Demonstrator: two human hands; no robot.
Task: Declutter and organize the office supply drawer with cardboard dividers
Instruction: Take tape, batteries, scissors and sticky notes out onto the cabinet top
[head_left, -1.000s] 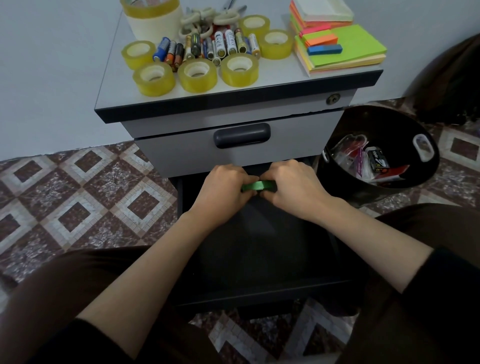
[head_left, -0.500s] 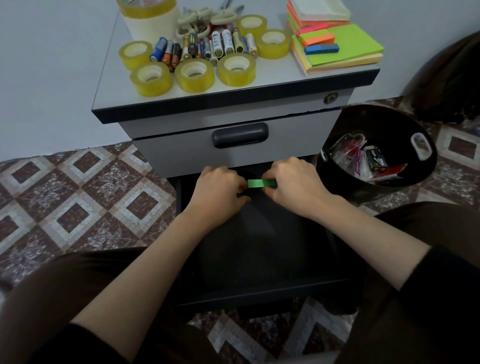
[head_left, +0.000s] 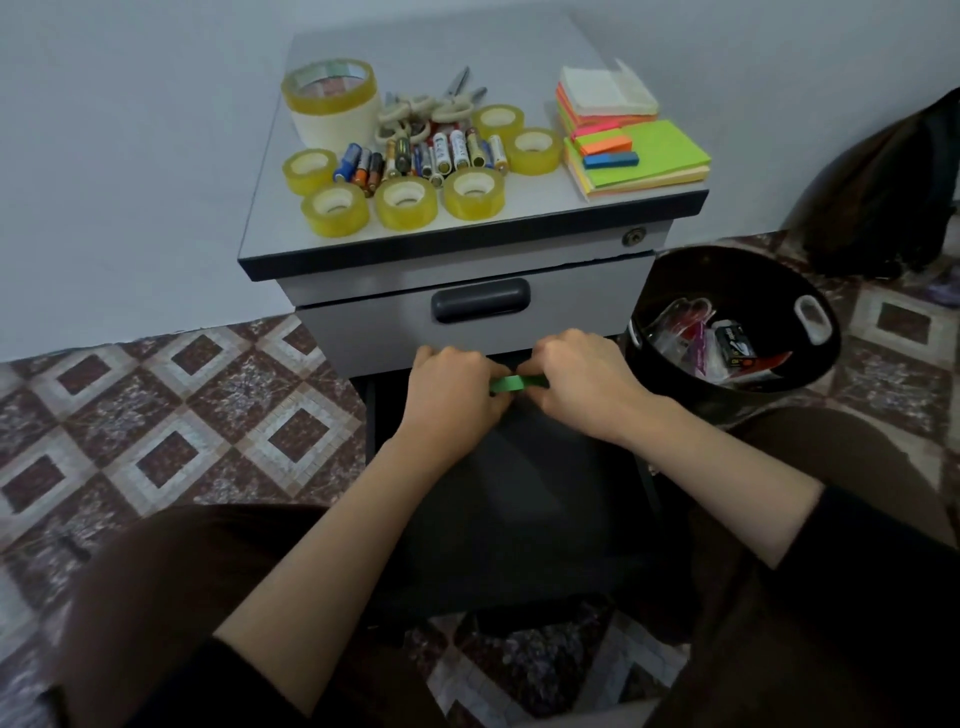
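A small green strip (head_left: 511, 383) sits between my two hands at the back of the open dark drawer (head_left: 519, 499). My left hand (head_left: 452, 395) pinches its left end with curled fingers. My right hand (head_left: 582, 382) grips its right end, fingers folded over it. Both hands hover just below the closed upper drawer with the dark handle (head_left: 480, 300). The drawer's inside is dark and I see nothing else in it.
On the cabinet top (head_left: 540, 218) lie several yellow tape rolls (head_left: 407, 203), batteries (head_left: 421, 156), scissors (head_left: 431, 106) and a stack of coloured sticky notes (head_left: 636, 150). A black bin (head_left: 737, 291) with wrappers stands at the right. Patterned tiles cover the floor.
The view has tilted up, so more of the cabinet top shows. My hands stay together at the drawer's back, still on the green strip, which shows slightly more between them.
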